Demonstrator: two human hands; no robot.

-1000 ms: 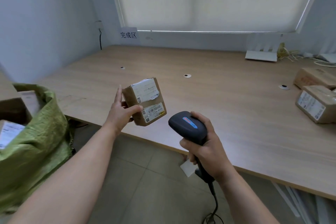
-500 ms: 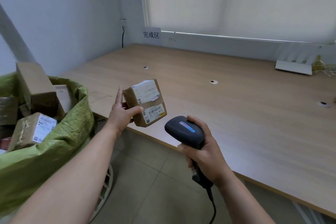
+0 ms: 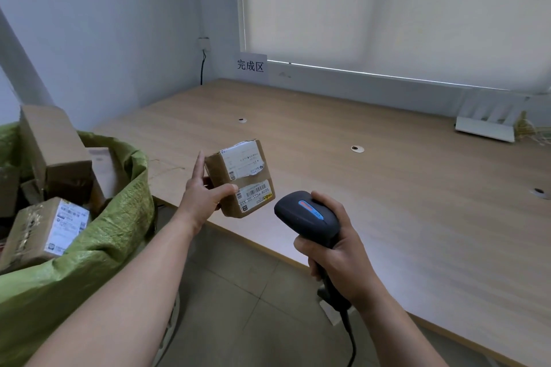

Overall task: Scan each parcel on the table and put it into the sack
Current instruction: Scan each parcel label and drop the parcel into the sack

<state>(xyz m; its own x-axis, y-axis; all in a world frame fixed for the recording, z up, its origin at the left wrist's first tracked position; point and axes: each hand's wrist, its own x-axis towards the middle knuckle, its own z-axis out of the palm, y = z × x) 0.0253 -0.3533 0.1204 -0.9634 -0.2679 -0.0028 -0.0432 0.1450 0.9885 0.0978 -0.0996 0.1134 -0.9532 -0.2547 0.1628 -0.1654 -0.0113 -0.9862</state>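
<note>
The left hand (image 3: 205,202) is grasping a small parcel (image 3: 241,178) above the desk (image 3: 372,188) edge, thumb on its labelled face, forefinger extending up its side. The right hand (image 3: 337,250) is clenching a scanner (image 3: 307,217), its nose pointing up-left at the barcode label just beside it. The open green sack (image 3: 98,241), holding other parcels, is lying left of the parcel, nearer the left hand.
</note>
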